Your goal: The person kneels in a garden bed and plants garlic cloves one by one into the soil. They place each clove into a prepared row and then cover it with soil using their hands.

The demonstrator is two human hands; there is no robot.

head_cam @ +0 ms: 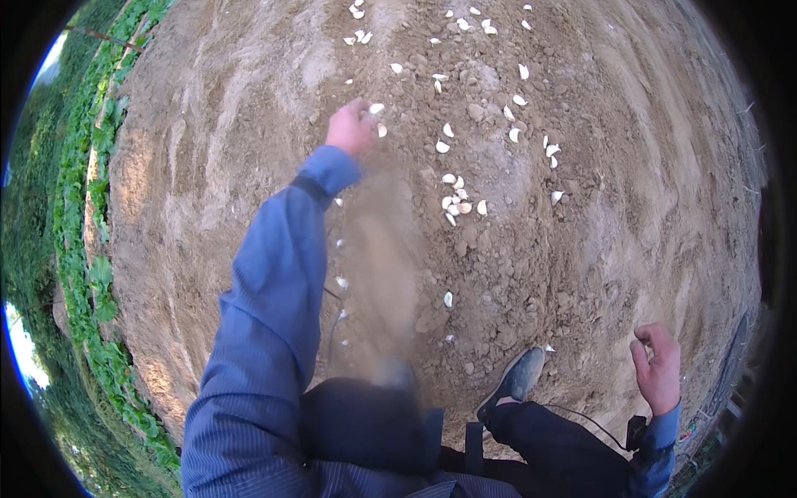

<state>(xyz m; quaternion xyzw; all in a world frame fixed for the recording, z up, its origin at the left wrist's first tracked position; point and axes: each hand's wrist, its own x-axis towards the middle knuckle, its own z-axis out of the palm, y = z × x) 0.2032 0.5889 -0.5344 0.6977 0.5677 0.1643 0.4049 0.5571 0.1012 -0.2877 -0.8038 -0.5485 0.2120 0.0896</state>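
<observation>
My left hand (353,127) reaches forward low over the soil, fingers partly hidden and blurred, beside two garlic cloves; one clove (376,108) lies at its fingertips and another (381,131) by its edge. Whether it grips either is unclear. My right hand (657,368) is raised at the lower right, fingers curled and apart, with nothing in it. A small heap of garlic cloves (464,208) sits on the soil in the middle, and several single cloves (448,299) are scattered in rough rows. More cloves (342,282) lie in a line beside my left sleeve.
Bare, cloddy soil (579,261) stretches around me. My shoe (522,375) stands on it close to a clove (549,348). Rows of leafy green plants (103,280) border the left side. A thin cable (585,420) runs to my right wrist. Dark netting or hose edges the far right.
</observation>
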